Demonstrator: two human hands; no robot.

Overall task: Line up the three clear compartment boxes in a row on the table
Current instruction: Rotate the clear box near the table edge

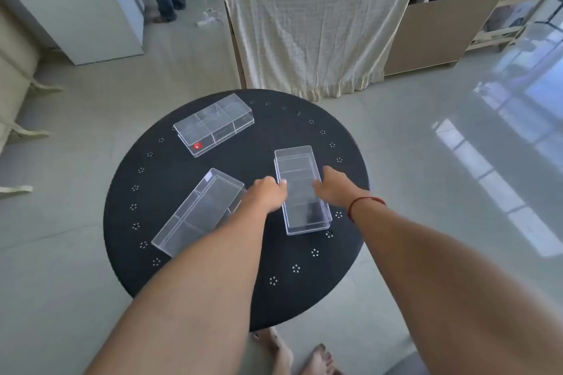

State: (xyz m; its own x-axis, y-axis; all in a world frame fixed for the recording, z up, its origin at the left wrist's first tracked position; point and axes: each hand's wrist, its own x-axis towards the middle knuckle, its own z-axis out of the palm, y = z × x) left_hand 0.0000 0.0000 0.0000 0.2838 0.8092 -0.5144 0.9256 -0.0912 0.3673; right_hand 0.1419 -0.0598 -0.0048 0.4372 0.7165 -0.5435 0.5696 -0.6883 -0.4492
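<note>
From the head camera, three clear compartment boxes lie on a round black table (170, 179), none in a row. One box (214, 124) sits upper left of centre, angled, with a red sticker (197, 146). A second box (198, 212) lies lower left, tilted diagonally. The third box (301, 189) stands lengthwise at centre right, gripped on its long sides by two hands: the left hand (268, 195) curled against its left edge, the right hand (335, 189) on its right edge. One red wrist cord (364, 202) circles the right wrist.
</note>
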